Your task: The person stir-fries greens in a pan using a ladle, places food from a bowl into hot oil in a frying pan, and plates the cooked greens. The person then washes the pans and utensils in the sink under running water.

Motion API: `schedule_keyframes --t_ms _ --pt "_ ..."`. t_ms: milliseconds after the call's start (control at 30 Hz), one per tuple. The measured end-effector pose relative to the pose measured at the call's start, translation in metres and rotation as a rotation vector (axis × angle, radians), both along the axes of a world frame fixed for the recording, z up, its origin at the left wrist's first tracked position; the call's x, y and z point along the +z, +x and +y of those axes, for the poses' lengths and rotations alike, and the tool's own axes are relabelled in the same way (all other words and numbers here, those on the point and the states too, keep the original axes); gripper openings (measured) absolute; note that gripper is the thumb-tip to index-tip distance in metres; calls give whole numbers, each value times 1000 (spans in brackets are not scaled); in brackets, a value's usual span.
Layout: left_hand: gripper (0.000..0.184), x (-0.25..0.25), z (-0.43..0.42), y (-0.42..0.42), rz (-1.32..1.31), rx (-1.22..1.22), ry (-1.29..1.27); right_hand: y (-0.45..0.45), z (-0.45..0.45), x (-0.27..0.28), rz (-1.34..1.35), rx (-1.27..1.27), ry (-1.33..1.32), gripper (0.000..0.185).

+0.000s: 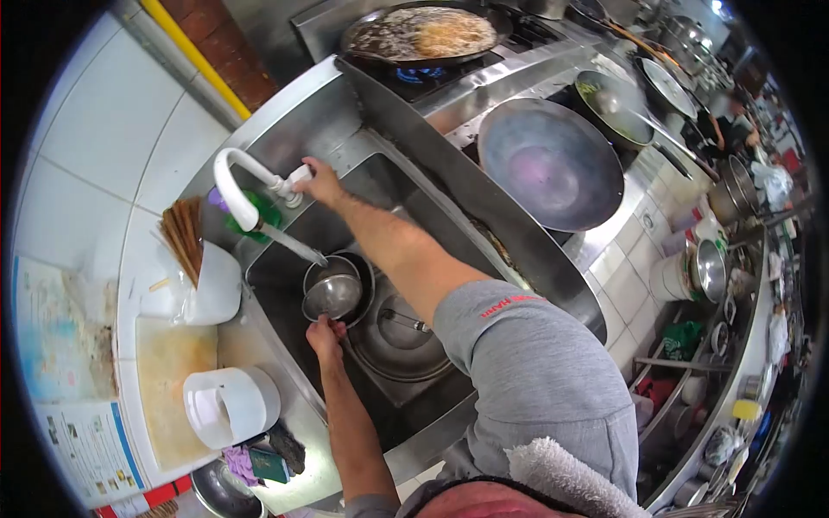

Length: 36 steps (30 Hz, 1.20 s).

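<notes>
Mid-frame: left hand (326, 337) grips metal bowl (335, 296) under water (294, 244); right hand (322, 181) holds tap handle (300, 174). Best keep bowl steady.

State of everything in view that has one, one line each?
Faucet: running
Metal bowl: under the stream
Left hand: holding metal bowl
Right hand: on tap handle
Burner: lit
Large pan: over burner, pale froth inside
Grey wok: uncovered, nothing visible inside
Small pan: ladle inside, some green contents
Wooden sticks: leaning in white container
</notes>
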<state>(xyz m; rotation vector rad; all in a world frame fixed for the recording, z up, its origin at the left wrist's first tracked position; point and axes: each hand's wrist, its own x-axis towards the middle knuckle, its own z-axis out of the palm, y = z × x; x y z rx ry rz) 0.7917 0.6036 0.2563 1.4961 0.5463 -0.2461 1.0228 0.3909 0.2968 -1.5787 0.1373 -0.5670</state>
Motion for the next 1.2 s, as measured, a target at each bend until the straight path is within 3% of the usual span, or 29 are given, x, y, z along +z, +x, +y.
schedule_keyframes --t_ms 33,67,100,133,200,233,300,333,400,533,600,633,700,733,800,900,933,967,1000,1033,1067,1133,1200 --pt "15 -13 -5 12 5 -19 -6 -10 17 -9 -100 -220 -129 67" --pt "15 -24 -10 24 55 45 -82 -25 38 -16 -60 -399 -116 58" --pt "15 -31 -16 31 109 109 -157 -74 42 14 320 66 619 57" --pt "15 -26 -25 35 118 95 -159 -100 54 7 424 191 728 34" --pt "18 -8 -48 46 146 10 -378 -144 72 -9 626 437 1316 10" --pt "18 -9 -54 51 151 10 -378 -147 71 -10 630 432 1317 10" --pt "14 -12 -58 64 -162 -60 -721 -154 63 -3 569 568 1305 9" --pt "12 -9 -56 75 -67 -121 -740 -151 52 8 623 593 1173 10" --pt "12 4 -63 83 -24 -93 -756 -140 47 16 394 511 809 6" --pt "24 30 -75 102 -45 36 -956 -133 48 43 268 491 566 11" --pt "20 89 -98 79 -87 143 -649 -116 37 50 -66 331 -193 28" --pt "20 89 -98 80 -91 149 -649 -109 35 56 -68 337 -193 28" --pt "27 89 -97 83 -178 55 -568 -91 29 72 -169 -221 -505 37" --pt "27 89 -94 82 -186 64 -565 -80 24 75 -176 -212 -502 37" --pt "29 88 -84 74 -122 -198 -420 -49 17 58 -150 -51 -636 37" --pt "46 55 -64 48 -223 -373 -45 -21 13 35 -142 -136 -559 36" --pt "64 79 -64 17 -294 -431 167 -18 9 28 -149 -119 -551 36" --pt "69 77 -55 -4 -312 -493 282 -18 3 22 -93 -18 -421 35" --pt "72 61 -40 -20 -354 -508 312 -14 0 21 -37 84 -291 33" --pt "69 37 -23 -37 -256 -465 113 -9 2 30 -42 103 -284 33" --pt "65 44 -16 -59 -132 -468 134 -6 3 41 61 39 -265 30" --pt "59 47 -11 -104 -222 -394 188 -12 8 39 179 -28 -233 28" --pt "54 54 -9 -132 -147 -357 95 -14 5 46 381 159 371 28"
